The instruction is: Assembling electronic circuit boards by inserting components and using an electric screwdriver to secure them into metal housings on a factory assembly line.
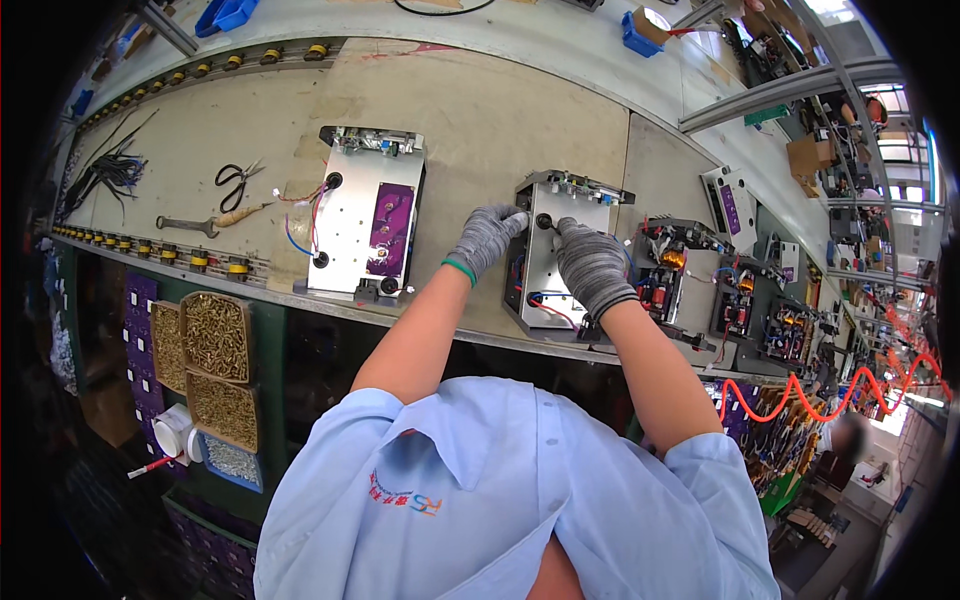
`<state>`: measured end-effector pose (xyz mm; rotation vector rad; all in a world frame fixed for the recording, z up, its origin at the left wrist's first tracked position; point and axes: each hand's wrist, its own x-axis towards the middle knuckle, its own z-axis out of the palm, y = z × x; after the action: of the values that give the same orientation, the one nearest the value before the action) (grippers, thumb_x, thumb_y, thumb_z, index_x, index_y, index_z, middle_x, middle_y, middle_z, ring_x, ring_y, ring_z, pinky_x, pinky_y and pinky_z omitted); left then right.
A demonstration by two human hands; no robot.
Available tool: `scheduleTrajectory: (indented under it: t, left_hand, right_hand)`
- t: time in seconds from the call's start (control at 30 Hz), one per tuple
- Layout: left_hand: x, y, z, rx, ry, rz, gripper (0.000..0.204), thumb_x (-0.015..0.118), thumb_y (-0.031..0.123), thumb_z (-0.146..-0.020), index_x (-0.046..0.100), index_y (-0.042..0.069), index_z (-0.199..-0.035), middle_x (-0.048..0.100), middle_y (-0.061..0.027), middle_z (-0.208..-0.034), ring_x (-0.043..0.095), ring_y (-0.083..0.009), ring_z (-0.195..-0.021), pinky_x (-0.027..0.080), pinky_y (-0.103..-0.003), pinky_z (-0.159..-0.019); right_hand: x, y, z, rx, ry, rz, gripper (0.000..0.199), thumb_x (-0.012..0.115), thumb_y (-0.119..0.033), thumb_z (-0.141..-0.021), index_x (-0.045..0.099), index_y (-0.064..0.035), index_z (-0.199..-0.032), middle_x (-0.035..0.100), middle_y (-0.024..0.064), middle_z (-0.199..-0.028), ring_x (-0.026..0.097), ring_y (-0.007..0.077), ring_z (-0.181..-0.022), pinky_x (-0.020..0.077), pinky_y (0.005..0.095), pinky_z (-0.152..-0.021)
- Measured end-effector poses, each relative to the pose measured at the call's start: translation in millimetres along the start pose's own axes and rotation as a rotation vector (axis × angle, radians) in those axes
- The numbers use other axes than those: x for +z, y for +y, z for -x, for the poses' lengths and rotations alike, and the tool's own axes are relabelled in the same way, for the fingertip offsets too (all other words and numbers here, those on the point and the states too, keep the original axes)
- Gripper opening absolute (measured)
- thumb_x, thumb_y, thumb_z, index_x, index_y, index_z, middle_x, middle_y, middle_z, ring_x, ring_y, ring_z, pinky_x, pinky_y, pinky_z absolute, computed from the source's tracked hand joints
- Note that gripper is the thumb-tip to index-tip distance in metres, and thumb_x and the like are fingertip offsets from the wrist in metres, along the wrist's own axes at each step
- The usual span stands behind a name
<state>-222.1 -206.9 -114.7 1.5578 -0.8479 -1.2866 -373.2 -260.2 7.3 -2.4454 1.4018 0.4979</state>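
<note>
A silver metal chassis [566, 255] stands on the bench in front of me, with a circuit board along its far end, and black grommets and wires on its top. My left hand [485, 240], in a grey knit glove with a green cuff, is closed at the chassis's left edge, fingertips beside the far black grommet [544, 220]. From the right, my right hand [594, 265], also gloved, reaches over the top with fingers curled near the same grommet. Whatever the fingertips pinch is hidden. Blue and red wires [556, 297] lie by the near grommet.
Left of my hands stands a similar chassis [350, 210] with a purple circuit board [391, 229]. Scissors [238, 183], a wrench [187, 225] and a bundle of black cables [112, 170] lie farther left. Several open units, including one with a copper coil [672, 257], line the right side. Screw bins [216, 335] sit below.
</note>
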Motion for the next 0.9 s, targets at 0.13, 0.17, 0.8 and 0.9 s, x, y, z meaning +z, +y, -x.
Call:
scheduleTrajectory:
  t: [0.13,0.17,0.8,0.9]
  left_hand:
    - [-5,19,9,-0.094,-0.229,0.096,0.032,0.060,0.025,-0.096,0.065,0.000,-0.114,0.065,-0.0038,-0.082,0.059,-0.0085,-0.072,0.049,-0.025,-0.060]
    - [-7,14,11,-0.088,-0.224,0.093,0.032,0.060,0.025,-0.096,0.065,0.000,-0.114,0.065,-0.0038,-0.082,0.059,-0.0085,-0.072,0.049,-0.025,-0.060]
    - [-3,11,-12,-0.162,-0.421,0.491,0.037,0.069,0.012,-0.078,0.063,0.000,-0.113,0.060,-0.0003,-0.080,0.047,-0.0064,-0.057,0.039,-0.020,-0.047]
    - [-3,20,-5,-0.144,-0.369,0.344,0.036,0.069,0.014,-0.080,0.063,0.001,-0.113,0.058,0.0011,-0.078,0.048,-0.0058,-0.058,0.040,-0.020,-0.048]
  right_hand:
    - [7,4,7,-0.002,-0.047,0.037,0.020,0.050,-0.022,-0.096,0.058,-0.0057,-0.106,0.069,0.0196,-0.094,0.067,0.0371,-0.094,0.0506,0.0488,-0.081]
    - [12,3,8,-0.006,-0.046,0.032,0.019,0.050,-0.021,-0.096,0.058,-0.0057,-0.105,0.069,0.0192,-0.093,0.067,0.0370,-0.093,0.0512,0.0489,-0.079]
    - [14,9,13,-0.255,-0.135,0.052,0.028,0.054,-0.008,-0.089,0.055,-0.0076,-0.118,0.064,0.0174,-0.107,0.067,0.0335,-0.097,0.0549,0.0437,-0.080]
    - [19,13,13,-0.230,-0.111,0.041,0.029,0.055,-0.007,-0.089,0.055,-0.0077,-0.118,0.064,0.0174,-0.108,0.067,0.0336,-0.098,0.0550,0.0440,-0.079]
